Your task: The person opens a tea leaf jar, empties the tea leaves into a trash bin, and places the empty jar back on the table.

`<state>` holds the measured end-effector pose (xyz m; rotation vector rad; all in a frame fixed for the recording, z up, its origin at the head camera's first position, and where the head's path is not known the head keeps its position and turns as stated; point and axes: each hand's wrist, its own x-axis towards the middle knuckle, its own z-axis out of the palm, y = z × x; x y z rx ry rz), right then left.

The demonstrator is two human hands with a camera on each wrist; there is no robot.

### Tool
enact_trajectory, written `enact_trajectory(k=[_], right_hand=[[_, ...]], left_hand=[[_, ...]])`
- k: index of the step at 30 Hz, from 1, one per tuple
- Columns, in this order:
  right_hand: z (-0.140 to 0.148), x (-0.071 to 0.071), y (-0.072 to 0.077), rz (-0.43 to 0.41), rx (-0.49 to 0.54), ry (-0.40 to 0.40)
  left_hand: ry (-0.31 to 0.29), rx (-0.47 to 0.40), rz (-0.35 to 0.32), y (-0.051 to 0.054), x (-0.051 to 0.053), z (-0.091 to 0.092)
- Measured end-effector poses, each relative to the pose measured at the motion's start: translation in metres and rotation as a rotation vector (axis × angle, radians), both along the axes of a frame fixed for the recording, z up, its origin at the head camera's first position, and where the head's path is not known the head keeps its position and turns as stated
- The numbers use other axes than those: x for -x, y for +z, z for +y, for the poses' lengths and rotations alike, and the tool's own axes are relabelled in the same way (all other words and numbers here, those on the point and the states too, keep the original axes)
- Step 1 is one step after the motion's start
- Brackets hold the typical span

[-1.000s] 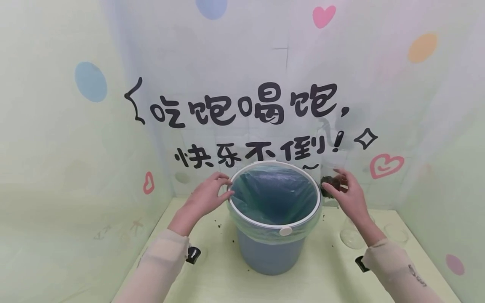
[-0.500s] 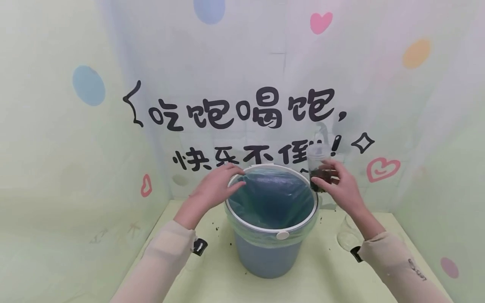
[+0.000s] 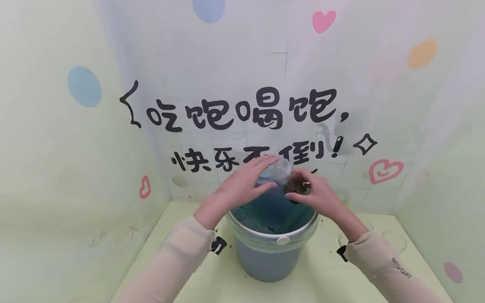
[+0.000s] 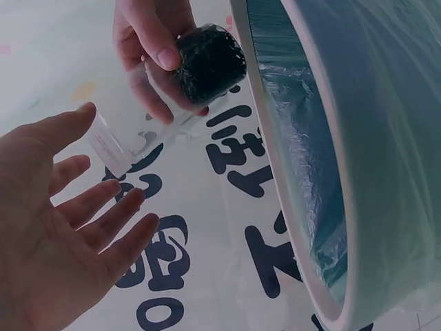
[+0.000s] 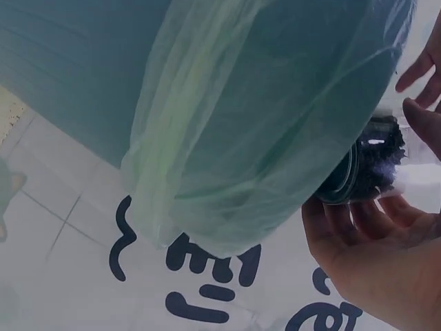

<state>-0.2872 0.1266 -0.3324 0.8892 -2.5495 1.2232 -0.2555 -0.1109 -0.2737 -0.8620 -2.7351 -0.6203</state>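
My right hand (image 3: 322, 193) grips a clear cylindrical jar (image 3: 279, 169) over the lined bin (image 3: 267, 265). Dark crumbly bits (image 4: 212, 63) fill the jar's base end. The jar is tilted, with its clear end toward my left hand (image 3: 244, 183). In the left wrist view, the left fingers are loosely spread and the thumb (image 4: 72, 127) is close to the jar's clear end; whether it touches cannot be told. A translucent green bag (image 5: 227, 165) lines the blue bin and folds over its white rim (image 4: 282, 172). Fingers partly hide the jar.
Dark crumbs (image 3: 245, 276) dot the pale table (image 3: 212, 282) around the bin. Faint clear glassware (image 3: 401, 242) stands at the right, partly behind the right sleeve. A printed sheet (image 3: 235, 63) hangs behind, with side panels left and right.
My right hand has carried the jar from the bin's right side leftward over its opening, tilting it. My left hand has left the rim's left side and moved right, to the jar's clear end.
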Motion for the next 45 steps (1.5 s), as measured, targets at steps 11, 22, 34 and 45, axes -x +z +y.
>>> enact_trajectory(k=[11,22,34,45], right_hand=[[-0.007,-0.005,-0.002,-0.013,-0.059,0.09],[-0.006,-0.005,-0.004,0.045,-0.12,0.068],[-0.007,-0.013,-0.003,0.089,-0.186,0.03],[-0.006,-0.015,-0.004,0.092,-0.181,0.021]], left_hand=[[-0.046,-0.002,-0.023,-0.003,0.0,0.004],[0.036,0.034,0.0,-0.006,0.0,0.005],[0.063,0.099,-0.004,-0.006,-0.007,0.0],[-0.077,0.05,0.024,-0.012,-0.007,-0.012]])
